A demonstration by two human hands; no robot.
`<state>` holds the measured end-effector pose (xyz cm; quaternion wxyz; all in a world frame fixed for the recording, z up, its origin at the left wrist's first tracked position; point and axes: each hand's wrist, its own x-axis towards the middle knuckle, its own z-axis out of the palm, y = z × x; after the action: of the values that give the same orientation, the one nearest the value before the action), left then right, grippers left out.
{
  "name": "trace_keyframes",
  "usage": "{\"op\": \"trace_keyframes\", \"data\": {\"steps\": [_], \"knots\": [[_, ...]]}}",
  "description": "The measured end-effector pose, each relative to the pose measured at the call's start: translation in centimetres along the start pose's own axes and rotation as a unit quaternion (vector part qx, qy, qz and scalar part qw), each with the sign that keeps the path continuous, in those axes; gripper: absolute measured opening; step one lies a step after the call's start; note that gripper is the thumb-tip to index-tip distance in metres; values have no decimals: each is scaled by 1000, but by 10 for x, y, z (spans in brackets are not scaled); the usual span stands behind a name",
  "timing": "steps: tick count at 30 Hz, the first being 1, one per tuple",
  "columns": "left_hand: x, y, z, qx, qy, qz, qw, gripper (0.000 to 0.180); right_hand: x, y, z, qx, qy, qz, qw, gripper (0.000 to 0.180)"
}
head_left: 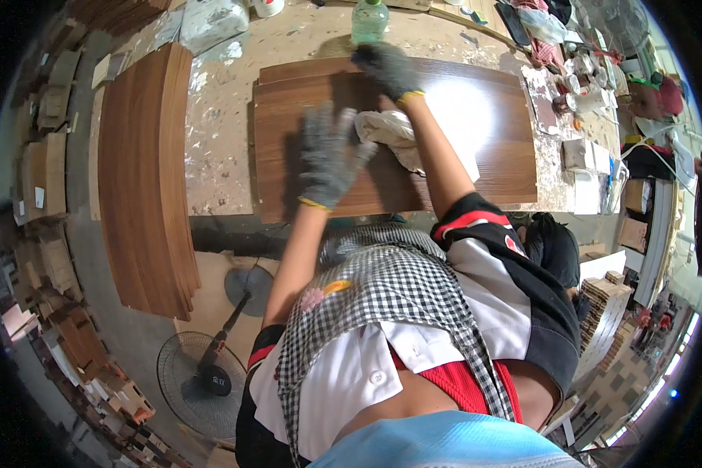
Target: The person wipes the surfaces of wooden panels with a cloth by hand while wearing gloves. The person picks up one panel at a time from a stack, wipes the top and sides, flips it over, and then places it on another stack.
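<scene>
A stack of brown wood-grain boards [288,86] lies on the worktable in front of me. Over its left part is my left hand [327,156] in a grey knit glove, fingers spread and slightly blurred, holding nothing. My right hand [390,72], gloved the same way, reaches to the far edge of the top board, just short of a green-tinted clear bottle [369,23]. Its fingers are dark and partly hidden, so their grip does not show. A crumpled off-white cloth [390,131] rests on the board between my left hand and right forearm.
More brown boards [144,179] are stacked at the left, jutting over the table's near edge. Paint-spotted worktable [218,156] surrounds the middle stack. Cups, cans [565,103] and bags crowd the right side. A standing fan [210,382] is on the floor at lower left.
</scene>
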<state>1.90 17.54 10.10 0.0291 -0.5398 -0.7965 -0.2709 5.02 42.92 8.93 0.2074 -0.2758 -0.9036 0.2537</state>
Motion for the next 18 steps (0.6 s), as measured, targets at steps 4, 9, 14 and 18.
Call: {"op": "trace_keyframes", "data": {"steps": [4, 9, 14, 18], "knots": [[6, 59, 56, 42, -152, 7, 988, 70, 15, 12, 36, -106, -76, -65, 989, 26], [-10, 55, 77, 27, -134, 35, 990, 73, -24, 69, -32, -221, -156, -11, 963, 30], [-11, 58, 75, 16, -131, 26, 991, 68, -61, 173, -121, -220, -6, 202, 954, 27], [-9, 65, 78, 29, -113, 38, 993, 68, -52, 170, -104, -297, 47, 126, 945, 23]]}}
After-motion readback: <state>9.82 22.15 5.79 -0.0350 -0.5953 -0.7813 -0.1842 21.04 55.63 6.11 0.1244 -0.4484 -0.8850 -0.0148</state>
